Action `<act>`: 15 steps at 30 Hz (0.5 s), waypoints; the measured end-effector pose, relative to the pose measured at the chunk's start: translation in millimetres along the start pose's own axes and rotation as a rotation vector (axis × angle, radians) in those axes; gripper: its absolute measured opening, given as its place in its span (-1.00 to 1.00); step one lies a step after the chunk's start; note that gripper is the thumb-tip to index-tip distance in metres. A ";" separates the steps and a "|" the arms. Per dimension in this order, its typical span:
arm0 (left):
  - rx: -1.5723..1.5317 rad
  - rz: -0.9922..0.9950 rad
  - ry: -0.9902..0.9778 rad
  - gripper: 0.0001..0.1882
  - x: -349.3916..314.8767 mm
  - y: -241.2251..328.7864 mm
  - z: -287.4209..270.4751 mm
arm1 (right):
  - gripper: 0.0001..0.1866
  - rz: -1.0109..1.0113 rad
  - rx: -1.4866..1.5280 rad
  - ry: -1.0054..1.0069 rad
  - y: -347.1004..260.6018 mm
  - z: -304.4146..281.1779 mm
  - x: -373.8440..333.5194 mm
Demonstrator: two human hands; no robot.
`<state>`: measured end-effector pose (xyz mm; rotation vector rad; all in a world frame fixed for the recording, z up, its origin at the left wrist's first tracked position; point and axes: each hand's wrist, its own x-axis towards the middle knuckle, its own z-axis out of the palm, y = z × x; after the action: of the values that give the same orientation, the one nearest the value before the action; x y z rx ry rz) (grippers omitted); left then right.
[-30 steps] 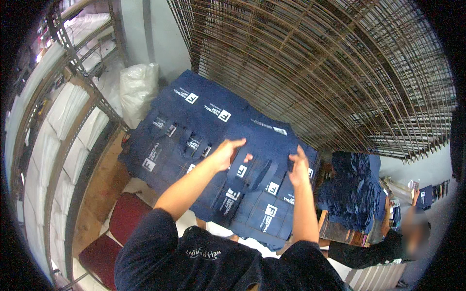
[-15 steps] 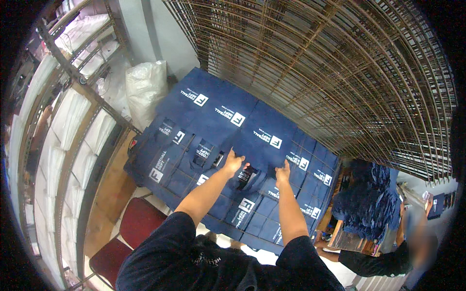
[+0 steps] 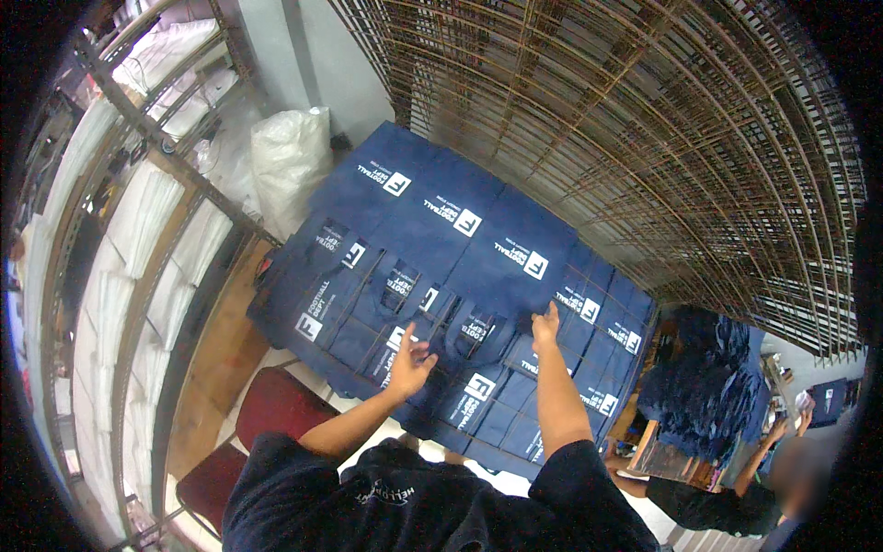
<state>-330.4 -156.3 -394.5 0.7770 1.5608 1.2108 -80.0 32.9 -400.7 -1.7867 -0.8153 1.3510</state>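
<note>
Far left I noted a shelf, then a red chair near and a pale sack far. Left hand was open, fingers spread, over the bags, which lay in flat navy rows mid-scene. I judged them light, soft, floppy, hardly fragile; best taken by the handles or corners. Right hand: fingers half bent at a bag; couldn't tell if gripping. Right: navy pile.
</note>
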 end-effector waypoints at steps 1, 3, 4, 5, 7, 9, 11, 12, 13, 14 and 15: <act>0.053 -0.006 0.003 -0.14 -13.9 -2.7 -11.6 | -0.24 -0.020 -0.028 0.030 2.9 0.3 1.0; 0.130 -0.012 0.007 -0.19 -29.4 3.4 -27.2 | -0.24 -0.058 -0.088 0.092 14.6 0.2 8.8; 0.156 -0.018 0.009 -0.22 -37.9 9.7 -33.7 | -0.27 -0.116 -0.082 0.123 20.9 0.3 15.6; 0.182 -0.035 0.008 -0.26 -48.3 10.5 -38.2 | -0.30 -0.166 -0.084 0.155 27.0 0.0 21.3; 0.284 0.056 0.005 -0.29 -54.5 0.4 -42.6 | -0.39 -0.252 -0.313 0.281 20.2 5.5 12.8; 0.372 0.117 -0.010 -0.37 -58.3 12.6 -41.7 | -0.49 -0.368 -0.576 0.393 1.9 6.2 -15.8; 0.379 0.141 -0.015 -0.40 -57.4 5.2 -35.3 | -0.57 -0.545 -0.650 0.426 0.2 4.9 -27.1; 0.383 0.153 -0.017 -0.41 -57.8 1.9 -32.0 | -0.60 -0.666 -0.681 0.367 2.8 3.0 -37.8; 0.375 0.119 -0.037 -0.47 -59.9 13.6 -26.7 | -0.63 -0.791 -0.708 0.314 1.3 1.0 -55.0; 0.481 0.177 -0.063 -0.48 -59.2 14.0 -23.6 | -0.66 -0.913 -0.737 0.249 0.9 0.8 -70.6; 0.587 0.236 -0.091 -0.49 -58.3 14.3 -21.3 | -0.70 -1.005 -0.770 0.153 0.3 0.4 -84.2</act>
<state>-332.9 -211.3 -362.3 1.4065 1.8053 0.8571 -100.8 -37.3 -359.1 -1.5294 -1.9605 0.2248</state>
